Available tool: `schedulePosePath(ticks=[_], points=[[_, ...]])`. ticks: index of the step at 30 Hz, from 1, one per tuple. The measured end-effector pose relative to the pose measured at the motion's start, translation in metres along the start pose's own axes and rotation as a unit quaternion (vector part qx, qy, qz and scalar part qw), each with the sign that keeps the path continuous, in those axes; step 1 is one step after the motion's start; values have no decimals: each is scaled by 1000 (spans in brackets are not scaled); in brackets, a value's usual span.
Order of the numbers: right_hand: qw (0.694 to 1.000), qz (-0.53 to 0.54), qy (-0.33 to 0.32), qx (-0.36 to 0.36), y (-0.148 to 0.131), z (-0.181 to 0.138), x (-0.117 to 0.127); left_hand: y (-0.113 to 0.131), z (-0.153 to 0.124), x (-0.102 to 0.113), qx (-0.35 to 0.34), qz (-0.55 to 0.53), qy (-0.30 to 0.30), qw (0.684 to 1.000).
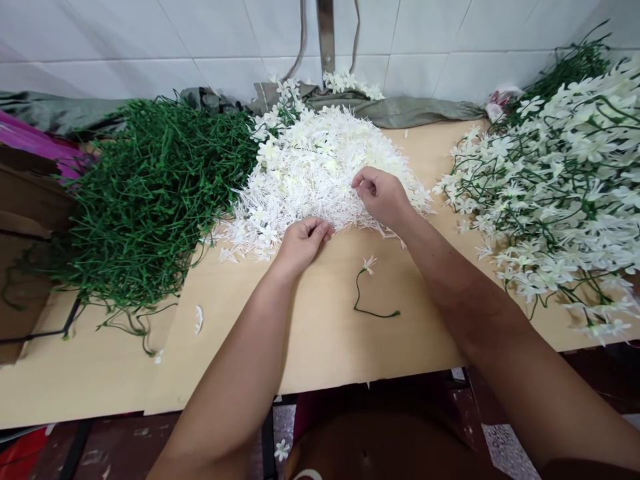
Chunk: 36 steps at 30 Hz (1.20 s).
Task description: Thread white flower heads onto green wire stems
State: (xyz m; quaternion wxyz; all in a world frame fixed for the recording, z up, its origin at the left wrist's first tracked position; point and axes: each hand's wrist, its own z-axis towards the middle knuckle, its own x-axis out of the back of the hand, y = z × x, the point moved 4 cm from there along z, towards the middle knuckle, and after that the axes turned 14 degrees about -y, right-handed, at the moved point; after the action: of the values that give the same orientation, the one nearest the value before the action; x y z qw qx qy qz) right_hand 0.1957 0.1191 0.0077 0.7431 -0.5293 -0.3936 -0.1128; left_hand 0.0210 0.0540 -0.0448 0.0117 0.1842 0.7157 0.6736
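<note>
A heap of loose white plastic flower heads [310,167] lies in the middle of a pale wooden table [320,347]. My left hand [301,241] rests at the heap's near edge with its fingers curled together in a pinch on the flower heads. My right hand [381,195] sits on the heap's right side, fingers bent in a pinch among the flower heads; what they hold is too small to make out. Between my forearms lies one thin green stem with a single white flower [369,288] fitted on its tip.
A big tangle of bare green stems [150,193] covers the left of the table. Finished stems with white flowers [560,193] pile up on the right. Grey-green cloth [400,110] lies along the tiled wall. A cardboard box [25,253] stands far left. One white petal [199,319] lies loose.
</note>
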Motion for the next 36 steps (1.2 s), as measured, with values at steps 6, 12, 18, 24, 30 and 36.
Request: schedulePosePath(ticks=[6,12,18,24,30,36], points=[[990,-129,-25,46,-27,3,-17,-2,0,0,-10,4,1,1000],[954,-232,-186,-36,-66,23,-49,1,-3,-4,-8,6,-70,997],[949,-255,-180,-44,-70,36,-55,6,-6,-4,-2,-20,-64,998],[983,-157,-98,-21,-58,14,-29,8,-2,3,-5,-158,41,987],[993,-63,-94,28,-57,-4,-24,12,-2,7,-44,-210,89,973],[994,-8,-106,38,-42,2,-26,4,-2,12,-67,-175,115,975]])
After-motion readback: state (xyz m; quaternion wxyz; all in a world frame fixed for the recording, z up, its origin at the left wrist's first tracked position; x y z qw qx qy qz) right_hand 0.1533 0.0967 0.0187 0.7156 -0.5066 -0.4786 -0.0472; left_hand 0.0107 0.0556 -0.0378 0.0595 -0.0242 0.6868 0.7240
